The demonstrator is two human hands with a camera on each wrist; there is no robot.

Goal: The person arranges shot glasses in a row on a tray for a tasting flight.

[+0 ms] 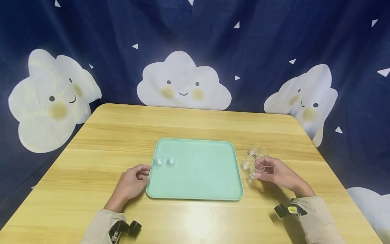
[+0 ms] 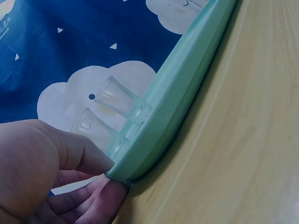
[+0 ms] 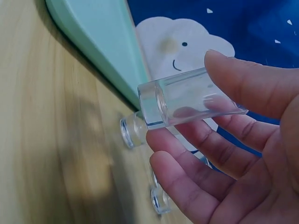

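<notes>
A mint-green tray [image 1: 198, 173] lies on the wooden table, with two clear shot glasses [image 1: 172, 158] upright near its left side. My left hand [image 1: 132, 181] pinches the tray's left rim; in the left wrist view the thumb is at the rim and the fingers are curled below it. Off the tray's right side, my right hand [image 1: 278, 173] holds another clear shot glass [image 3: 187, 100] between thumb and fingers, its thick base turned toward the tray. Just beyond that hand stand three more shot glasses [image 1: 248, 162], partly hidden behind the fingers in the right wrist view.
The wooden table [image 1: 195, 220] extends around the tray on all sides. A dark blue curtain [image 1: 259, 37] with smiling white clouds hangs behind it. Each sleeve cuff [image 1: 315, 206] carries a black wrist camera [image 1: 281, 210].
</notes>
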